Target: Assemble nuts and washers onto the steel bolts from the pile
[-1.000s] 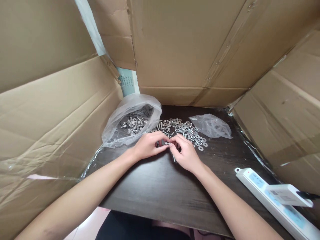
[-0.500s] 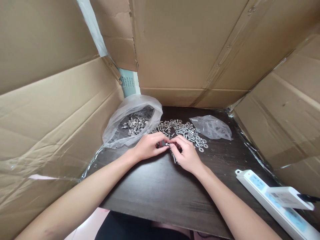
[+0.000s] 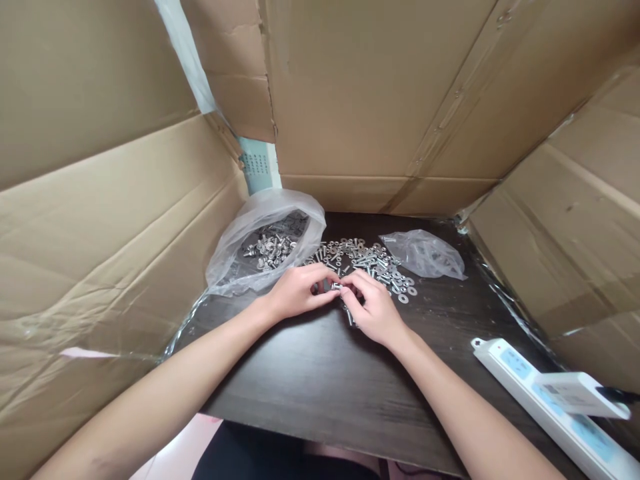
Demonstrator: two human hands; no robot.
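Between the fingertips of both hands is a small metal bolt, with what looks like a nut or washer on it. My left hand pinches it from the left, thumb below and fingers curled above. From the other side my right hand grips its right end with thumb and index finger. Part of the bolt is hidden by the fingers. Under my right hand a few loose bolts lie on the dark table. Just beyond the hands spreads a heap of bolts, nuts and washers.
A large open plastic bag at the left holds many metal fasteners. A smaller clear bag lies at the back right. A white power strip with a plugged-in adapter sits at the right. Cardboard walls surround the dark table.
Both hands stay in nearly the same place. The bolt between the fingertips has shifted or turned slightly. Nothing was let go.
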